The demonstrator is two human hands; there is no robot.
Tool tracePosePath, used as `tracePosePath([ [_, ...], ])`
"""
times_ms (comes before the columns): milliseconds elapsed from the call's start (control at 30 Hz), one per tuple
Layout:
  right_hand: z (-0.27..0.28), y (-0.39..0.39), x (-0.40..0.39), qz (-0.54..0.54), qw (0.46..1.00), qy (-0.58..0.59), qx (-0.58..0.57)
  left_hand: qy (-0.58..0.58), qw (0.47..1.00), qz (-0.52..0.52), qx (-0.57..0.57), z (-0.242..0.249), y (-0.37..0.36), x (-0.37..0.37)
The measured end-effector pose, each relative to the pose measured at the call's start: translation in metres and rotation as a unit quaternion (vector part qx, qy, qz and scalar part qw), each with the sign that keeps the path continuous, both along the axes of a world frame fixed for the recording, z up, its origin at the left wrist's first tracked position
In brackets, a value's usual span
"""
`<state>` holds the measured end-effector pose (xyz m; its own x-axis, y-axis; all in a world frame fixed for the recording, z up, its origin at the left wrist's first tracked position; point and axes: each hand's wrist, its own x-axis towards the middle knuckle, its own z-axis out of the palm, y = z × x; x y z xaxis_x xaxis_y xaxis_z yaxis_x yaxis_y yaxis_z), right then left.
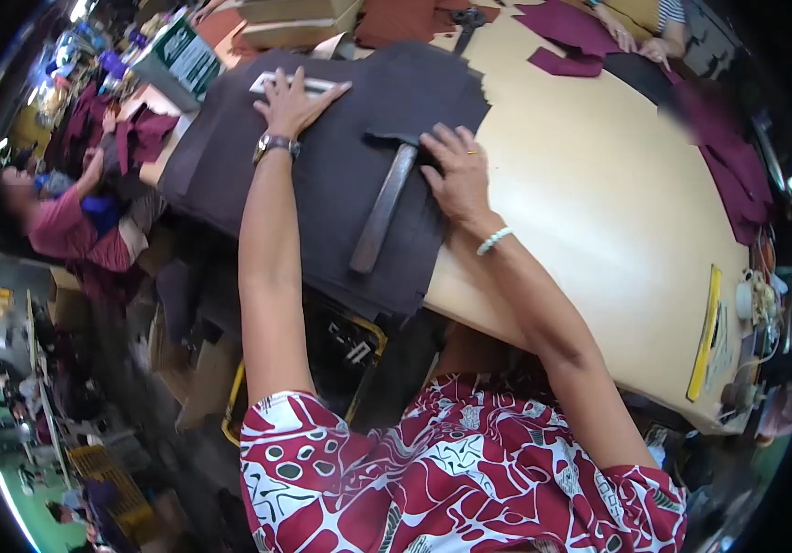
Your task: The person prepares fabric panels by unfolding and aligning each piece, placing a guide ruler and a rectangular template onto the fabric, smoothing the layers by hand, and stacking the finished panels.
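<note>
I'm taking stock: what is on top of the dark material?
On the dark material lie a hammer and a pale strip. The left hand covers part of the strip; what its palm hides cannot be seen.

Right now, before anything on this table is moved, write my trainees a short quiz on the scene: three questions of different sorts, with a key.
1. Which tool lies on the dark cloth?
A) a saw
B) a hammer
C) a paintbrush

2. True or false: the watch is on the same arm as the left hand.

3. Fill in the missing word: on the wrist of the right hand is a ____ of pale beads.

Key: 1. B; 2. True; 3. bracelet
</note>
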<state>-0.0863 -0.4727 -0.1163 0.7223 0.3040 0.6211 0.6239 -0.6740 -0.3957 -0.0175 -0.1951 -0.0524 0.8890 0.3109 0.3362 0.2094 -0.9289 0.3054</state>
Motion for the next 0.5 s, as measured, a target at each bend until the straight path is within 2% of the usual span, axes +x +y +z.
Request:
tracePosePath([
  [33, 0.011, -0.005, -0.008, -0.001, 1.0, 0.004, -0.016, -0.022, 1.0, -0.004, -0.011, -0.007, 0.005, 0.0],
  [100, 0.014, -0.02, -0.024, 0.02, 1.0, 0.005, -0.018, -0.156, 0.987, -0.023, -0.031, -0.006, 0.013, -0.01],
  [167, 0.029, -0.036, -0.06, 0.061, 0.996, 0.049, -0.044, -0.191, 0.981, 0.015, 0.015, 0.004, 0.043, -0.039],
  [200, 0.03, -0.045, -0.079, 0.066, 0.993, 0.065, -0.076, -0.195, 0.979, 0.045, -0.029, 0.02, 0.042, -0.073],
  [300, 0.036, -0.068, -0.129, 0.08, 0.978, 0.131, -0.143, -0.373, 0.924, 0.07, -0.041, -0.014, 0.074, -0.167],
  [367, 0.033, -0.074, -0.148, 0.059, 0.97, 0.145, -0.184, -0.394, 0.888, 0.235, -0.025, -0.083, 0.08, -0.225],
  [433, 0.025, -0.074, -0.153, 0.018, 0.962, 0.135, -0.237, -0.226, 0.911, 0.344, -0.041, -0.186, 0.094, -0.278],
  [500, 0.029, -0.082, -0.149, 0.011, 0.962, 0.132, -0.241, 0.01, 0.924, 0.367, -0.108, -0.247, 0.077, -0.316],
])
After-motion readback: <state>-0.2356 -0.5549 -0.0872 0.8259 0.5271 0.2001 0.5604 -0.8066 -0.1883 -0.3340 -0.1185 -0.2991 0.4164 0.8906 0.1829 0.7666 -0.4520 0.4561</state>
